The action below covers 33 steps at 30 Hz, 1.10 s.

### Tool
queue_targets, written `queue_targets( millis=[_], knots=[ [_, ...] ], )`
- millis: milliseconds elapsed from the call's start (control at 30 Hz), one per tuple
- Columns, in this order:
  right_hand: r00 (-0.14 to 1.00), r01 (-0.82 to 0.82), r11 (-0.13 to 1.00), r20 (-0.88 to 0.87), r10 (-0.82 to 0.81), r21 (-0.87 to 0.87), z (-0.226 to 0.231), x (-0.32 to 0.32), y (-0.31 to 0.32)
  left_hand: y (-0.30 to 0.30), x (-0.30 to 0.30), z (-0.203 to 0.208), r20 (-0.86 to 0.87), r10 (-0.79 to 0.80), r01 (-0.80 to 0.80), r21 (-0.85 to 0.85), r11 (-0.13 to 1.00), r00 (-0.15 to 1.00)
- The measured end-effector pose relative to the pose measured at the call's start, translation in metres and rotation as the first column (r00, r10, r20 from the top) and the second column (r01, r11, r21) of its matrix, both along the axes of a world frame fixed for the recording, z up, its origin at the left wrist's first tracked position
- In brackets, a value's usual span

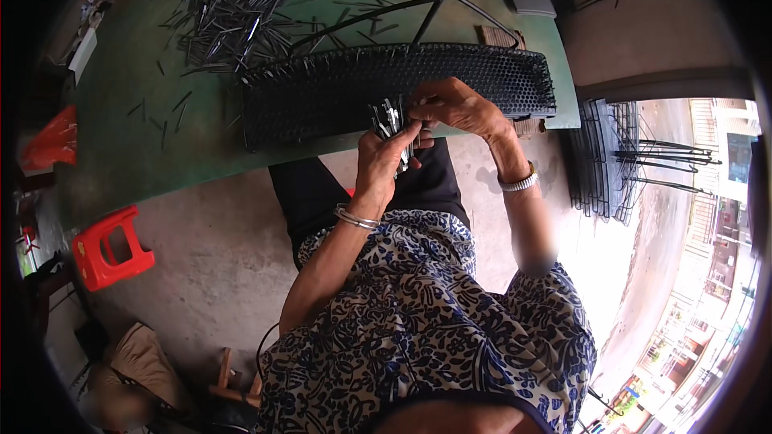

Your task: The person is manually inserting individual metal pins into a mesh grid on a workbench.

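Note:
My left hand (pixel 388 154) is closed around a bunch of thin metal pins (pixel 390 116), held upright at the near edge of the green table (pixel 121 153). My right hand (pixel 457 104) rests its fingertips on a long black perforated panel (pixel 338 88) that lies across the table, right beside the bunch. Whether the right fingers pinch a single pin is hidden. Short pins stick up along the panel's far edge.
A large heap of loose metal pins (pixel 229 12) lies on the table's far left. A black wire stand (pixel 438 0) crosses behind the panel. A red plastic stool (pixel 108 247) stands on the concrete floor at left. Stacked black wire racks (pixel 611 157) lean at right.

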State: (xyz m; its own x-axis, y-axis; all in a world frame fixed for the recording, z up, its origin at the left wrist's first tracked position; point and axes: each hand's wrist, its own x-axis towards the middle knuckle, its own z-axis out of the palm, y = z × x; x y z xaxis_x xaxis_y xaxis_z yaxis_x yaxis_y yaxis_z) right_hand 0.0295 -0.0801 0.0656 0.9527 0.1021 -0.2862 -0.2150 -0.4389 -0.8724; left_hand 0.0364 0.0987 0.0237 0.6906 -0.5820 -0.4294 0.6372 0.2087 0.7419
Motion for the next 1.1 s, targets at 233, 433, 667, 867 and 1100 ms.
queue_targets(
  millis=[233,433,667,867,1100],
  knots=[
    [0.988,0.146,0.965,-0.09,-0.13,0.216,-0.006,0.0,-0.006,-0.002,0.004,0.001,-0.046,0.051,-0.05,0.006,0.999,0.998],
    [0.98,0.198,0.94,-0.044,-0.193,0.277,-0.004,-0.004,-0.005,-0.003,0.005,0.001,-0.018,0.07,-0.069,0.054,0.996,0.997],
    [0.984,0.177,0.962,-0.043,-0.171,0.209,-0.002,-0.005,-0.004,-0.005,0.003,-0.001,-0.024,0.081,-0.081,0.031,0.996,0.996],
    [0.987,0.161,0.971,-0.054,-0.153,0.178,0.003,-0.004,-0.004,-0.005,0.001,-0.005,-0.036,0.058,-0.057,0.018,0.998,0.998],
    [0.846,0.415,0.907,0.395,-0.358,-0.067,-0.001,0.003,-0.011,-0.005,0.003,-0.009,-0.194,0.122,-0.134,-0.049,0.99,0.973]
  ],
)
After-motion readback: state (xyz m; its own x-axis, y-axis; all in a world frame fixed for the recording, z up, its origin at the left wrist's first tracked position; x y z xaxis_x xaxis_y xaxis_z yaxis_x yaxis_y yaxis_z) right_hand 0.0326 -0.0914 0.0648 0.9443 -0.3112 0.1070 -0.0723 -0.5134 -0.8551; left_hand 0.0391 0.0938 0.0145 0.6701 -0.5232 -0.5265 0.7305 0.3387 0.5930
